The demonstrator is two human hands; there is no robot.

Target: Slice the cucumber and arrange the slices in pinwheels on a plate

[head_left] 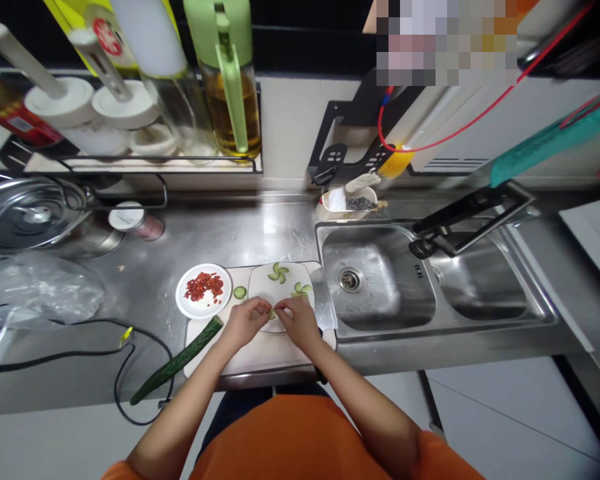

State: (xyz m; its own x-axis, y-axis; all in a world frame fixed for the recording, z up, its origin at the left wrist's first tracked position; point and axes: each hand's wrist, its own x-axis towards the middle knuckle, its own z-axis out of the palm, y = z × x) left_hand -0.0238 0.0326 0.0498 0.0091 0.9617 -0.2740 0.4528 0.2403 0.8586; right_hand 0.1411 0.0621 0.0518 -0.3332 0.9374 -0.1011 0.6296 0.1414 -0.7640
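Over the front of a squarish white plate (260, 283), my left hand (249, 323) and my right hand (298, 323) meet fingertip to fingertip. Both pinch a small piece of cucumber slice (273, 313), partly hidden by the fingers. One fan of cucumber slices (279, 273) lies at the plate's back, another cucumber fan (301, 289) at its right. The plate rests on a pale cutting board (260, 353). Left of it are round cucumber slices (240, 292) and a cut cucumber (180, 360), which sticks out past the board. A broad knife blade (326, 303) lies at the right.
A round white plate of chopped red pieces (203, 288) overlaps the board's back left corner. The double sink (380, 320) is to the right. A black cable (145, 347), plastic bag (45, 290) and lidded pot (35, 213) occupy the left. Above stands a bottle rack (180, 167).
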